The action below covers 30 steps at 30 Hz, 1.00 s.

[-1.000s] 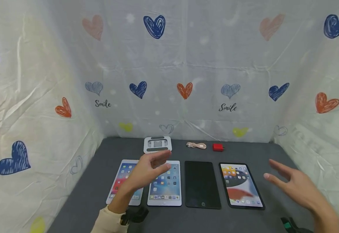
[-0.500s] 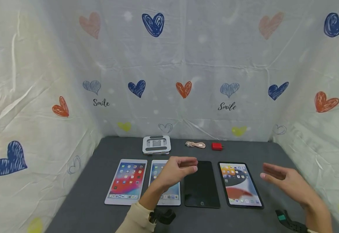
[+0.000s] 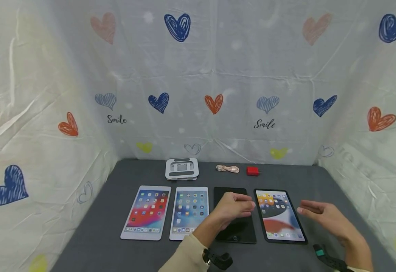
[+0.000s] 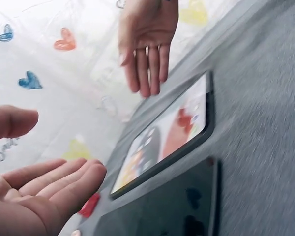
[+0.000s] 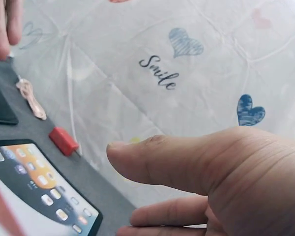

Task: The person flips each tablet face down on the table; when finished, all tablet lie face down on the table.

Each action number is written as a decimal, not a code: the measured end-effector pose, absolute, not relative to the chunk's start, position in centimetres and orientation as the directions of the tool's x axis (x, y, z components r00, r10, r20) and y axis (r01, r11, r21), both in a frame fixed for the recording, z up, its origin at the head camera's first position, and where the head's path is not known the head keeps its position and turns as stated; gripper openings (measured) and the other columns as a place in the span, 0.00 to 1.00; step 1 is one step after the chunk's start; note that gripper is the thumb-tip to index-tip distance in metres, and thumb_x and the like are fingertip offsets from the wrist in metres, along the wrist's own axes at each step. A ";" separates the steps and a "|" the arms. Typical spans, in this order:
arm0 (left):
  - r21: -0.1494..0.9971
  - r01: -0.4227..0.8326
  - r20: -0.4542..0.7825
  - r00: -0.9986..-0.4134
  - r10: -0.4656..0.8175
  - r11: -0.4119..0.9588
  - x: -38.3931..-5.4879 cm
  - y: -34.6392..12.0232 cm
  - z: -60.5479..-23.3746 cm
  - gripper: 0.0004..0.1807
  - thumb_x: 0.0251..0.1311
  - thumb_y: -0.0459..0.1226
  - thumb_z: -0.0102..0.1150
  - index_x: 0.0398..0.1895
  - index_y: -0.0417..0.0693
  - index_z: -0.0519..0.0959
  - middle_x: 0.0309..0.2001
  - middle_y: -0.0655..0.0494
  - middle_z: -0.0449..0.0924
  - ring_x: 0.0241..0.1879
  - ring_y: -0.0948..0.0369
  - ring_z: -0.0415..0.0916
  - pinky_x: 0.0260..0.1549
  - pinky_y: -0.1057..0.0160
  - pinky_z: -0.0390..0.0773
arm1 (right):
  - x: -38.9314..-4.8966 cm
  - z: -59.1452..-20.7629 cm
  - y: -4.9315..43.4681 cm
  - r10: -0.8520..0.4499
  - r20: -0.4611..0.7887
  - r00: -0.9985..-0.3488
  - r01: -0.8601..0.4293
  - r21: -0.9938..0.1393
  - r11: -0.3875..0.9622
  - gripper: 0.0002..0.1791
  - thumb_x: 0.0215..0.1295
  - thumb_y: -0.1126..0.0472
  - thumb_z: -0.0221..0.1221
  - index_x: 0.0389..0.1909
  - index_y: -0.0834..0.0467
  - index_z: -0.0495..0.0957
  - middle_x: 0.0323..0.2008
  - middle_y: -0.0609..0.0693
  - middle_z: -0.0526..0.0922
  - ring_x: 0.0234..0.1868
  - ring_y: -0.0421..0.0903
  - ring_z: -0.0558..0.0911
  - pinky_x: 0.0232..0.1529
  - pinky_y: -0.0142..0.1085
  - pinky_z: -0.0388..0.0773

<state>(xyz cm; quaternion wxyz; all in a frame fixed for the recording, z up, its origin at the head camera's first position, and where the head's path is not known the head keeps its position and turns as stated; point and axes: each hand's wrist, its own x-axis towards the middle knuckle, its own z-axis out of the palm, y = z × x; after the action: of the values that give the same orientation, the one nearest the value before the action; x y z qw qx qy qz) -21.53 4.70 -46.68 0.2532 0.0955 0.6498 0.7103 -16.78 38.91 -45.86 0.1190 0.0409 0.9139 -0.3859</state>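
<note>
Since the earlier frames, the left hand [image 3: 232, 207] has travelled rightward to hang over the dark-screened black tablet [image 3: 238, 232], and the right hand [image 3: 327, 217] has drawn in toward the lit black tablet [image 3: 279, 215]. Nearest the viewer, a beige sleeve [image 3: 185, 257] covers the left forearm, and a black strap [image 3: 219, 260] circles that wrist. Both hands hold nothing: their fingers reach out nearly straight, the thumbs apart from them in the wrist views.

Below the left hand, and apart from it, the dark tablet lies flat, partly hidden, its round home button toward the viewer. The lit black tablet lies flat between the 2 hands, home screen up; the right fingertips are just beside its right edge, not touching. To the left of the dark tablet, 2 white tablets lie side by side, also lit: the inner white tablet [image 3: 191, 207] and the outer white tablet [image 3: 146, 211].

Farther back on the grey tabletop [image 3: 89, 245] are a folded white stand [image 3: 182, 169], a bundled pale cable [image 3: 227, 169] and a red charger [image 3: 252, 171]. Behind rises a white heart-print sheet [image 3: 235, 75] with 2 "Smile" prints.
</note>
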 end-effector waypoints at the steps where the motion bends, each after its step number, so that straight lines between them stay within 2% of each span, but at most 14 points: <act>1: 0.968 -0.251 -0.207 -0.850 0.484 -0.027 -21.5 5.2 -46.8 0.20 0.72 0.34 0.70 0.63 0.33 0.84 0.55 0.47 0.90 0.59 0.48 0.90 0.58 0.53 0.90 | -16.9 -46.1 38.9 -0.011 -0.261 -0.965 0.180 -0.695 0.696 0.43 0.84 0.40 0.57 0.80 0.71 0.66 0.75 0.70 0.75 0.78 0.75 0.68 0.66 0.65 0.81; 5: 0.955 -0.297 -0.255 -0.853 0.455 -0.020 -21.3 6.7 -47.3 0.18 0.72 0.33 0.70 0.59 0.32 0.85 0.52 0.48 0.90 0.59 0.46 0.89 0.57 0.51 0.91 | -17.1 -46.5 38.7 0.000 -0.301 -0.954 0.222 -0.703 0.675 0.43 0.85 0.40 0.56 0.80 0.72 0.65 0.76 0.71 0.73 0.78 0.76 0.67 0.66 0.66 0.80; 13: 0.927 -0.376 -0.345 -0.852 0.393 -0.002 -21.3 8.5 -48.5 0.15 0.71 0.35 0.72 0.54 0.34 0.86 0.50 0.48 0.90 0.55 0.50 0.90 0.56 0.50 0.91 | -17.1 -47.4 38.6 0.021 -0.361 -0.932 0.284 -0.695 0.660 0.43 0.83 0.41 0.58 0.77 0.75 0.67 0.75 0.73 0.73 0.78 0.77 0.67 0.67 0.68 0.79; 21: 0.893 -0.450 -0.404 -0.812 0.422 -0.012 -21.5 9.4 -49.7 0.24 0.71 0.35 0.71 0.62 0.26 0.79 0.54 0.39 0.89 0.56 0.46 0.90 0.58 0.46 0.90 | -17.0 -48.1 38.1 0.040 -0.353 -0.935 0.286 -0.682 0.673 0.43 0.82 0.41 0.60 0.75 0.76 0.69 0.73 0.75 0.75 0.76 0.77 0.70 0.66 0.66 0.81; 26: 0.884 -0.468 -0.413 -0.799 0.437 -0.021 -21.6 9.7 -50.1 0.21 0.71 0.34 0.71 0.58 0.27 0.81 0.53 0.38 0.89 0.56 0.46 0.90 0.61 0.43 0.88 | -17.1 -48.4 37.6 0.066 -0.369 -0.927 0.311 -0.656 0.688 0.48 0.81 0.37 0.60 0.76 0.77 0.67 0.74 0.78 0.71 0.76 0.78 0.69 0.65 0.67 0.80; 30: 0.878 -0.477 -0.418 -0.794 0.441 -0.026 -21.5 10.0 -50.2 0.19 0.70 0.33 0.70 0.57 0.27 0.81 0.53 0.38 0.89 0.56 0.46 0.89 0.62 0.42 0.87 | -17.2 -48.7 37.7 0.125 -0.392 -0.911 0.374 -0.663 0.649 0.49 0.81 0.35 0.58 0.75 0.79 0.66 0.72 0.78 0.72 0.69 0.73 0.78 0.65 0.68 0.80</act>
<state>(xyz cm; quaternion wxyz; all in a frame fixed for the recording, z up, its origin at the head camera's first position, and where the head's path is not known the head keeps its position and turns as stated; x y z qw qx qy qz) -21.54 10.02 -50.18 0.3205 -0.0147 0.6199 0.7161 -17.23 37.69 -48.71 0.1578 0.1395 0.8941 -0.3952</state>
